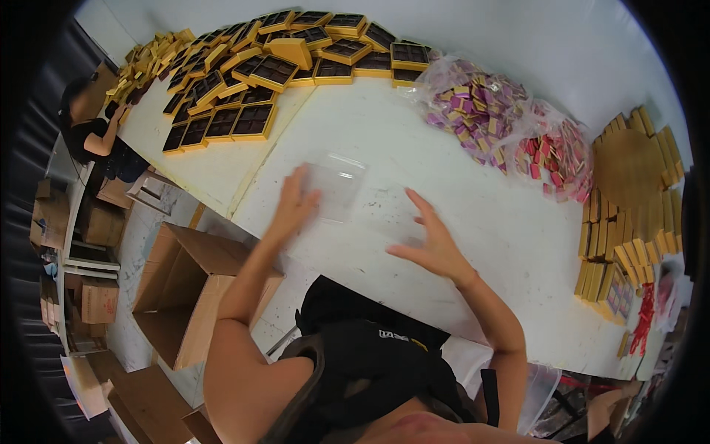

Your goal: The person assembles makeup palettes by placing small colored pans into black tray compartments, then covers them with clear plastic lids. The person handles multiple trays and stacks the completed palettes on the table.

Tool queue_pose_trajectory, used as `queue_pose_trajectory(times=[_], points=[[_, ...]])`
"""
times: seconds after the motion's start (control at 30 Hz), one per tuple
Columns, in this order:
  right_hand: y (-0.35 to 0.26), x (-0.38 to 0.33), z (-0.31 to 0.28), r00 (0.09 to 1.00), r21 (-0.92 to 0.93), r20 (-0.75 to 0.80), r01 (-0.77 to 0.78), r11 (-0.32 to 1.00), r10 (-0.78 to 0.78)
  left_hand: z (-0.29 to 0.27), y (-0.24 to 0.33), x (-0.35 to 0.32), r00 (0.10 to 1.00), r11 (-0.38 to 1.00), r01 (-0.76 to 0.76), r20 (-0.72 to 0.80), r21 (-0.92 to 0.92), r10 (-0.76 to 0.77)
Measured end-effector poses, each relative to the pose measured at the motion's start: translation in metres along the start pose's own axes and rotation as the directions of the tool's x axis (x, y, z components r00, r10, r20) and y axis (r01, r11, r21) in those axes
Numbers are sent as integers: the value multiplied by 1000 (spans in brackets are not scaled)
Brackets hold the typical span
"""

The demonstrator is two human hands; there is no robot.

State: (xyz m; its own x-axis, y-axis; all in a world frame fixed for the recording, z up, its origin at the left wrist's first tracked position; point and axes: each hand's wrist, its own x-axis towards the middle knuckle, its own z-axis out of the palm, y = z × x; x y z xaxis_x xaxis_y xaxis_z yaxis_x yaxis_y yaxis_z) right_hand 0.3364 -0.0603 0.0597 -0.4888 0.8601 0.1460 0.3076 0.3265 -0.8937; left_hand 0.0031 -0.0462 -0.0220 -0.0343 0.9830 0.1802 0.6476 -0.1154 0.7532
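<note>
A clear, shallow plastic lid or tray (339, 186) lies on the white table in front of me. My left hand (294, 206) is at its left edge, thumb and fingers apart, slightly blurred; the thumb overlaps the plastic. To the right, my right hand (438, 243) hovers over the tabletop with its fingers spread and nothing between them. Between the plastic piece and that hand there is a faint see-through patch, whose outline I cannot make out.
Gold boxes with dark divided insides (255, 118) are piled at the back left. Bags of small purple (473, 111) and red wrapped pieces (555, 155) sit at the back right. Gold boxes (617, 229) stack far right. An open carton (185, 288) stands left; another person (96, 137) works beyond.
</note>
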Motion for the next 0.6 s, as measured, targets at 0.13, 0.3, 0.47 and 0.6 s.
queue_pose_trajectory(times=[0.13,0.3,0.47,0.6], points=[[30,65,35,982,-177,-150,86,980,-113,62,38,9,986,983,-161,27,-88,164],[48,28,-16,997,-405,-75,-6,914,-27,71,75,4,944,939,-148,240,-310,228],[49,-73,-52,932,-519,-362,-224,825,25,-14,17,71,978,990,-144,-155,-4,142],[63,-153,-95,780,-438,-611,-477,762,137,-88,-73,97,902,761,12,-336,649,272]])
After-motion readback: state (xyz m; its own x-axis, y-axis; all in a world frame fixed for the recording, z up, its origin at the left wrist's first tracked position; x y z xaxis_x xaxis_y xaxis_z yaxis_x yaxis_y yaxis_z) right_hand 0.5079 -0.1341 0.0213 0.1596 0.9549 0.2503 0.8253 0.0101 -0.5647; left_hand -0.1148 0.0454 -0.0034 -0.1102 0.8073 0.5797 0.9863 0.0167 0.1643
